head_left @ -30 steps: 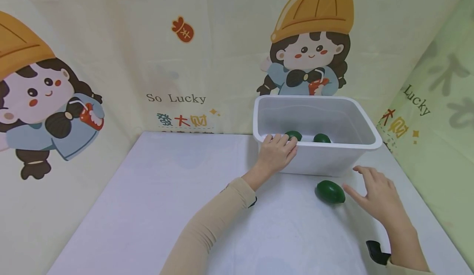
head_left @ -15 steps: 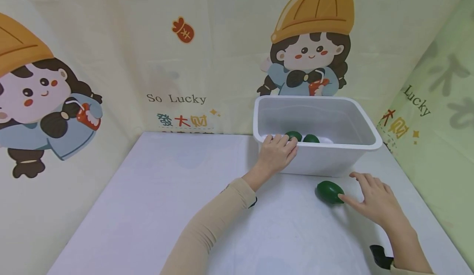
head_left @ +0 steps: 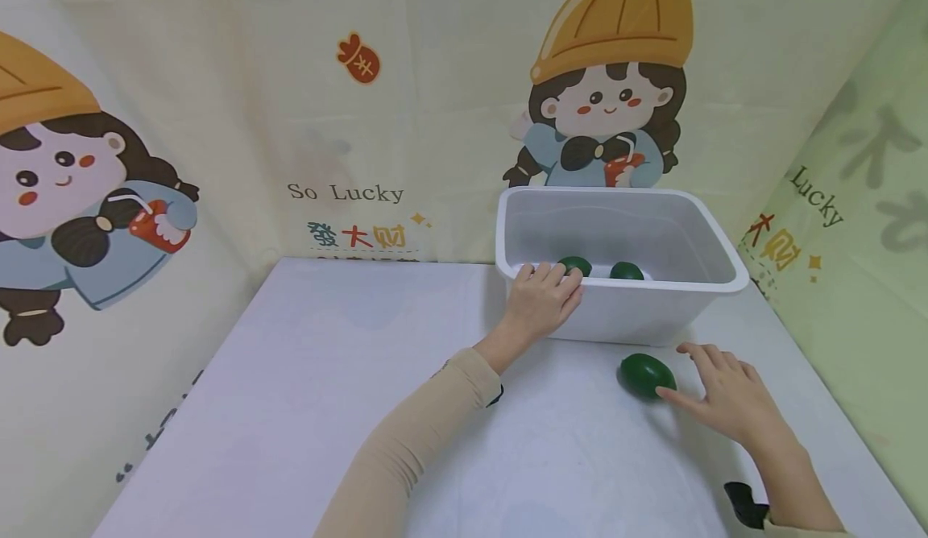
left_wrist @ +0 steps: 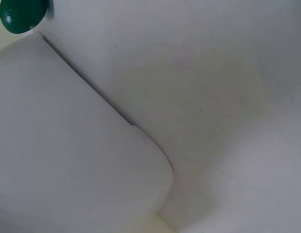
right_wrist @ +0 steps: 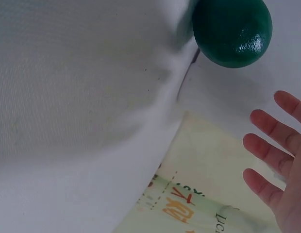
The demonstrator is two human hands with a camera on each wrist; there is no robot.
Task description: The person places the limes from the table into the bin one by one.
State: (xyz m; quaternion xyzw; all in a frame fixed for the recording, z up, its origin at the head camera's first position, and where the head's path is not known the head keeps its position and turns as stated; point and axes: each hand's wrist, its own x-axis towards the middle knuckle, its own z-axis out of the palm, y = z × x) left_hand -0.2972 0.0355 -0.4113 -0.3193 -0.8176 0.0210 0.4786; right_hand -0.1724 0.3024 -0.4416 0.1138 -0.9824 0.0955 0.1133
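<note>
Green fruit (head_left: 645, 374) now meets my open right hand (head_left: 725, 397), which has crept closer; my left hand (head_left: 540, 300) still rests flat-fingered on the tub (head_left: 652, 312).

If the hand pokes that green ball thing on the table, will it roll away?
Probably yes: the green fruit looks egg-shaped and rests on a smooth flat table. Its glossy skin might be slippery. The right hand has a fingertip at its side.

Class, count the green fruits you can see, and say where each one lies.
3. Two green fruits lie inside the white bin; one is on the table by the right hand. The bin's near wall may hide more.
</note>
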